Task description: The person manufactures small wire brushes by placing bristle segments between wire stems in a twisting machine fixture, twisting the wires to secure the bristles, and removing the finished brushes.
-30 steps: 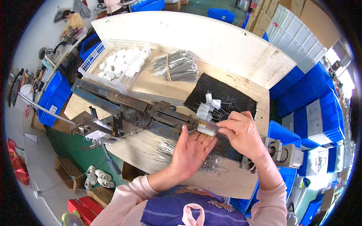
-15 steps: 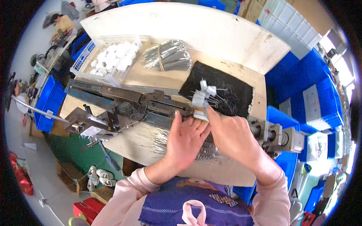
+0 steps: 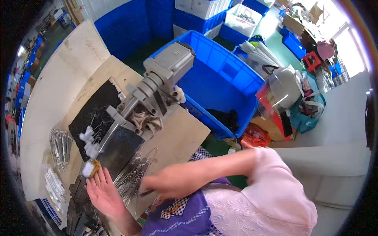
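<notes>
My left hand [image 3: 106,194] lies palm up with its fingers stretched out. Its fingertips are at a small white-and-yellow block [image 3: 91,169] at the end of the dark metal bench machine [image 3: 80,202]. My right hand [image 3: 169,183] is smeared by motion above the near side of the table, so its fingers cannot be made out; a thin dark shape shows at its fingertips. Between the hands lies a pile of thin metal wires with curled ends [image 3: 128,181]. White pieces on wires [image 3: 89,143] rest on a black cloth [image 3: 90,114] beyond my left hand.
A grey motor [image 3: 169,65] with a shaft stands on the wooden table [image 3: 177,131]. A large blue bin [image 3: 220,86] adjoins the table's right side. At the left are a bundle of metal wires [image 3: 61,149] and white pieces [image 3: 55,187] in a basket. A white board [image 3: 47,106] borders the table.
The view has swung to the right. My right hand has come away from the white piece toward my body, over the near table. My left hand stays by the machine's end, fingers extended.
</notes>
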The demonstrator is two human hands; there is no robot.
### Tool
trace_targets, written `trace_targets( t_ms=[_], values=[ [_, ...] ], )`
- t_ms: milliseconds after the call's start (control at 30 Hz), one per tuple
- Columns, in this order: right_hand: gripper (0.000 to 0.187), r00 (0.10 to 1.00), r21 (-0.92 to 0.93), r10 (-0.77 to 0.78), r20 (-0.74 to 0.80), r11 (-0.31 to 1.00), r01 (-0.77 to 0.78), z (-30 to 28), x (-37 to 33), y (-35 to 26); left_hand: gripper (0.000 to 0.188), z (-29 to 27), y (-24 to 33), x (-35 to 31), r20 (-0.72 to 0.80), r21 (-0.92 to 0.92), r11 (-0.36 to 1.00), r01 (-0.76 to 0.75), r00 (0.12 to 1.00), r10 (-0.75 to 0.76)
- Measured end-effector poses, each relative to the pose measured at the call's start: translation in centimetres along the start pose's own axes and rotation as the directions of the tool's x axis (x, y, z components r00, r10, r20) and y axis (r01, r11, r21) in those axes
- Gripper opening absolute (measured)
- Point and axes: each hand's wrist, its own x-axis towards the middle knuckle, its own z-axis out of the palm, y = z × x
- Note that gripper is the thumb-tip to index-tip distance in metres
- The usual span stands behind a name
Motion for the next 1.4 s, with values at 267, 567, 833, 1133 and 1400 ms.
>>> trace_targets(
  t_ms=[267, 567, 833, 1133, 1400],
  values=[
    [0.043, 0.280, -0.129, 0.611, -0.741, 0.280, -0.951, -12.8, -19.4, 22.1, 0.050, -1.2, -2.0, -2.7, 0.075, 0.323, 0.931, 0.168, 0.977, -0.202],
    [0.026, 0.455, -0.503, 0.845, -0.280, 0.274, -0.820, -8.8, -24.0, 50.4, 0.048, -3.9, 1.6, -9.9, -0.013, 0.389, 0.916, -0.097, 0.994, 0.110],
    [0.021, 0.891, 0.415, -0.022, -0.453, 0.879, 0.233, 13.4, -0.9, 18.9, 0.029, -8.3, 5.9, -20.7, -0.181, 0.951, 0.290, -0.105, 0.569, 0.802],
    [0.023, 0.761, -0.341, 0.635, -0.133, 0.692, -0.636, -7.6, -3.8, 0.6, 0.093, -18.7, 5.5, -18.4, -0.622, 0.772, 0.429, 0.469, 0.420, 0.661],
    [0.032, 0.991, -0.736, 0.063, 0.122, 0.675, 0.047, 0.1, 9.2, 5.7, 0.064, -29.3, 11.8, -24.7, -0.365, 0.677, 0.067, 0.733, 0.255, 0.896]
  ],
)
